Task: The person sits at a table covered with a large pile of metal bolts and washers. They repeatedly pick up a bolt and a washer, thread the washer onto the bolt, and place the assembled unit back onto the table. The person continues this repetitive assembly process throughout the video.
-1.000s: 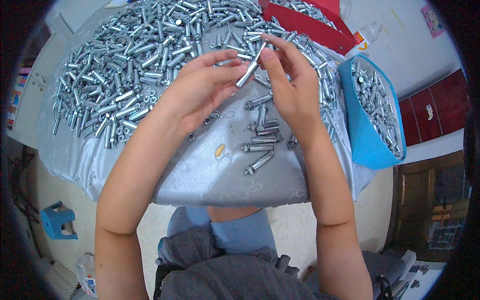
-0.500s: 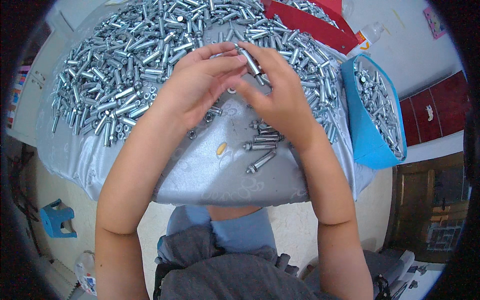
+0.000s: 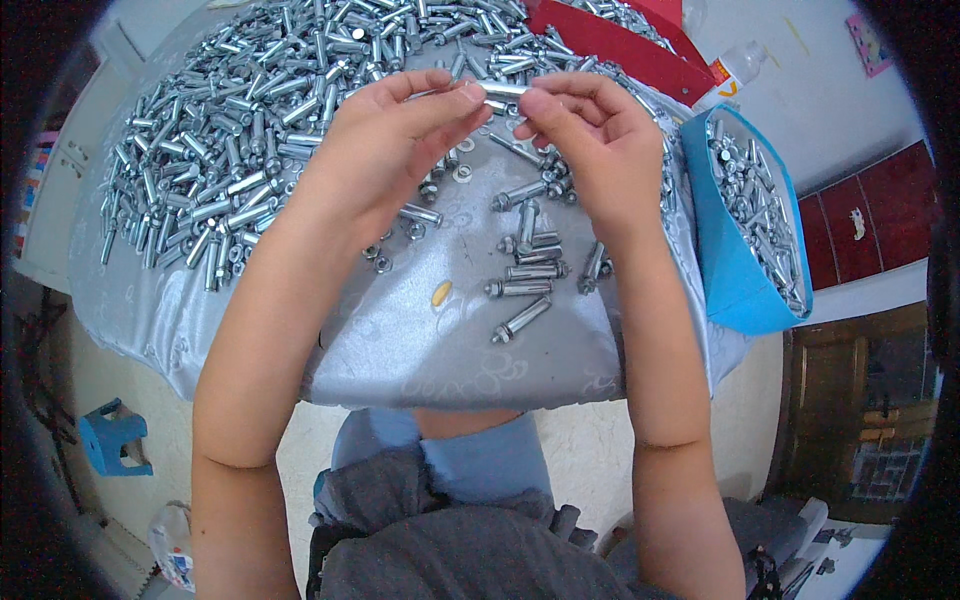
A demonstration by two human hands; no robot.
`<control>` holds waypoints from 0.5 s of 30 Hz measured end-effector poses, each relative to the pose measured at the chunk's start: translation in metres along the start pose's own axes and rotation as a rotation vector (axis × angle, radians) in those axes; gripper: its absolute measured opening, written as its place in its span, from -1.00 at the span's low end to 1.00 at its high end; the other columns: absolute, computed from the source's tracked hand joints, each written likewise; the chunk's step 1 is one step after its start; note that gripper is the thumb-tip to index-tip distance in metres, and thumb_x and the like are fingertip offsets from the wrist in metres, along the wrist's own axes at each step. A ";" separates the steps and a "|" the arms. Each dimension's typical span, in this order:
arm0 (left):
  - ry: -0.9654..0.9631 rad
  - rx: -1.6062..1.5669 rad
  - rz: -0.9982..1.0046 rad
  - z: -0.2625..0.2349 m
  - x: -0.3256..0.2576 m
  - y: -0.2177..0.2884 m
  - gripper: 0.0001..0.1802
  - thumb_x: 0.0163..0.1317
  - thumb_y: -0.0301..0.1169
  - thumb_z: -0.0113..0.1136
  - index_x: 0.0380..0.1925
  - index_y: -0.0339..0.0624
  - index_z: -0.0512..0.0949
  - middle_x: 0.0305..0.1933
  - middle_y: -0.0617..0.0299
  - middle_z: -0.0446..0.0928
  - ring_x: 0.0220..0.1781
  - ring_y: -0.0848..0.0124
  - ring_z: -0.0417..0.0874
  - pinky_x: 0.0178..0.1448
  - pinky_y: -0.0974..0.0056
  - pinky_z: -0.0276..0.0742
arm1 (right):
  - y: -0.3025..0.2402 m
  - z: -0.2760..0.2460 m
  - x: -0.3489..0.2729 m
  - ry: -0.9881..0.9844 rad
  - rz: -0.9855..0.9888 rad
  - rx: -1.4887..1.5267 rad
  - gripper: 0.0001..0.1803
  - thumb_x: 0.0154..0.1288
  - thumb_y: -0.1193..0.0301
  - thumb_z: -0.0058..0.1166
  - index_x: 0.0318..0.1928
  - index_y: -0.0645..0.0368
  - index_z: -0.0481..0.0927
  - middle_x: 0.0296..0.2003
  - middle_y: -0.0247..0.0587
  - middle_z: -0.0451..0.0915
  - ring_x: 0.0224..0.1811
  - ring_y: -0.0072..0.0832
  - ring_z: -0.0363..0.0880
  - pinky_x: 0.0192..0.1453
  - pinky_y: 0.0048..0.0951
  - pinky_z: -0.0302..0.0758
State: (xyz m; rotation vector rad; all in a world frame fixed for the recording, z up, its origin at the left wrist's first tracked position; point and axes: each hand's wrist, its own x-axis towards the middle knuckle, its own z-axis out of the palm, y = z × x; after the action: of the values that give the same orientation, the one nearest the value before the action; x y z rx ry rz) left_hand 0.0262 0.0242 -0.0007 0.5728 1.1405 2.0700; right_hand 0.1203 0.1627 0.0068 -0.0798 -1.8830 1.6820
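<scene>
A shiny metal expansion bolt [image 3: 504,90] lies level between my hands above the table. My left hand [image 3: 395,140] pinches its left end between thumb and fingers. On its right end, my right hand [image 3: 605,135] is closed with thumb and fingertips, hiding that tip. Below the hands are loose washers [image 3: 461,173] and hex nuts [image 3: 413,230]. Several expansion bolts with nuts on them, such as one sleeved bolt [image 3: 523,320], lie in a loose column left of my right forearm. A big pile of bolts [image 3: 235,150] spreads behind and left of my hands.
A blue bin [image 3: 750,285] full of bolts stands at the right table edge. At the back right are a red box [image 3: 620,50] with more bolts and a plastic bottle [image 3: 738,70]. A small yellow piece [image 3: 440,294] lies on the silvery tablecloth [image 3: 400,350]. A blue stool [image 3: 115,438] stands on the floor.
My right hand has moved right and turned, and the bolt has swung from slanted to level. Both hands now grip its ends. More bolts show on the cloth beneath my right hand.
</scene>
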 end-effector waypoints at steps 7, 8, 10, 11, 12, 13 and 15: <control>-0.041 0.174 -0.005 0.000 -0.001 0.007 -0.68 0.11 -0.28 0.13 -0.23 -0.28 0.41 -0.22 0.19 0.47 -0.20 0.43 0.52 -0.02 0.36 0.44 | -0.004 0.000 -0.001 0.016 -0.027 -0.026 -0.87 0.07 0.52 0.12 -0.33 0.30 0.55 -0.43 -0.20 0.58 -0.44 -0.59 0.55 -0.37 -0.68 0.45; -0.050 0.227 -0.012 0.001 -0.001 0.006 -0.68 0.13 -0.24 0.10 -0.24 -0.27 0.42 -0.23 0.20 0.47 -0.22 0.44 0.52 -0.04 0.35 0.45 | -0.004 0.001 -0.003 0.006 -0.067 -0.091 -0.88 0.07 0.52 0.13 -0.35 0.28 0.56 -0.44 -0.22 0.58 -0.44 -0.60 0.54 -0.36 -0.67 0.44; -0.068 0.334 -0.030 0.004 -0.001 0.001 -0.65 0.17 -0.15 0.05 -0.26 -0.24 0.44 -0.25 0.21 0.48 -0.25 0.45 0.52 -0.08 0.32 0.45 | -0.004 0.003 -0.006 -0.023 -0.092 -0.130 -0.90 0.05 0.52 0.14 -0.37 0.26 0.57 -0.45 -0.25 0.58 -0.44 -0.63 0.52 -0.35 -0.67 0.43; -0.109 0.311 -0.124 0.009 -0.003 0.001 -0.61 0.19 -0.07 -0.03 -0.28 -0.20 0.45 -0.39 0.30 0.45 -0.35 0.51 0.48 -0.24 0.36 0.47 | -0.004 0.006 -0.007 -0.042 -0.077 -0.106 -0.91 0.05 0.52 0.15 -0.38 0.25 0.58 -0.46 -0.26 0.58 -0.44 -0.64 0.52 -0.34 -0.67 0.43; -0.169 0.263 -0.167 0.010 -0.003 0.001 -0.60 0.19 -0.06 -0.03 -0.29 -0.20 0.45 -0.44 0.34 0.41 -0.41 0.54 0.44 -0.30 0.38 0.44 | -0.005 0.006 -0.008 -0.056 -0.063 -0.084 -0.91 0.04 0.52 0.15 -0.38 0.25 0.58 -0.46 -0.28 0.58 -0.44 -0.66 0.51 -0.34 -0.67 0.42; -0.230 0.215 -0.210 0.010 -0.003 0.001 -0.60 0.20 -0.05 -0.04 -0.31 -0.20 0.45 -0.50 0.37 0.37 -0.46 0.57 0.40 -0.36 0.41 0.41 | -0.005 0.006 -0.008 -0.042 -0.068 -0.078 -0.90 0.04 0.52 0.16 -0.38 0.25 0.59 -0.47 -0.29 0.58 -0.44 -0.66 0.50 -0.35 -0.67 0.42; -0.265 0.177 -0.237 0.012 -0.004 0.004 -0.59 0.20 -0.03 -0.05 -0.35 -0.19 0.45 -0.58 0.44 0.27 -0.56 0.62 0.29 -0.47 0.46 0.31 | -0.004 0.005 -0.006 -0.015 -0.078 -0.068 -0.89 0.04 0.52 0.16 -0.36 0.24 0.59 -0.47 -0.31 0.58 -0.43 -0.67 0.50 -0.37 -0.67 0.40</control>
State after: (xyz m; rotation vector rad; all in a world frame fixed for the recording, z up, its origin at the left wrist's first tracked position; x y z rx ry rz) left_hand 0.0354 0.0261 0.0083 0.7357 1.1784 1.6488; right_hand 0.1244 0.1553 0.0080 -0.0207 -1.9298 1.5717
